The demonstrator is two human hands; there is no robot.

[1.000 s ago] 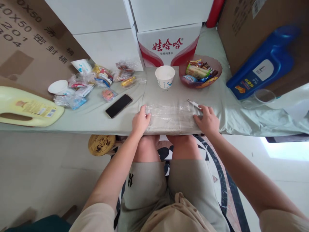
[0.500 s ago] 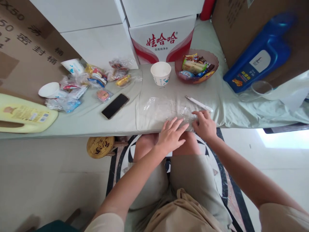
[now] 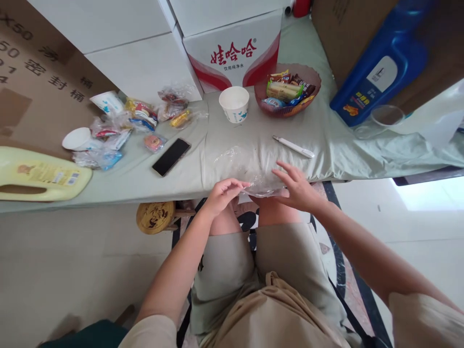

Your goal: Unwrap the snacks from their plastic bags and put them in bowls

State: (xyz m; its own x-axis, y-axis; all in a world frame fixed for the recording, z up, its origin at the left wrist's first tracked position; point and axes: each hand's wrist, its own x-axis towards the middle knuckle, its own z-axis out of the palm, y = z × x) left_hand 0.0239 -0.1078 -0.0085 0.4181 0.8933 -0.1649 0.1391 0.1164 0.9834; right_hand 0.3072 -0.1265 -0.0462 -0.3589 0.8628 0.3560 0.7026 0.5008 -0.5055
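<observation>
A clear plastic bag (image 3: 259, 186) lies at the front edge of the cloth-covered table, its near edge lifted a little. My left hand (image 3: 224, 194) pinches the bag's left corner between thumb and fingers. At the bag's right side, my right hand (image 3: 295, 187) has its fingers spread, the thumb stretched under or along the film. Just beyond my right hand lies a white pen-like utility knife (image 3: 293, 146). Further back stands a white paper cup (image 3: 234, 105) with a blue-green print.
A pinkish bowl (image 3: 258, 99) of wrapped snacks stands right of the cup. Left lie a phone (image 3: 171, 157), packaged snacks (image 3: 141, 113) and tipped paper cups (image 3: 80, 139). A yellow jug (image 3: 43, 174), a blue bottle (image 3: 377, 72) and cartons (image 3: 235, 58) surround the area.
My left hand has moved left from lying flat over the bag and now pinches its corner. My right hand's fingers have spread. The bag's near edge has been raised.
</observation>
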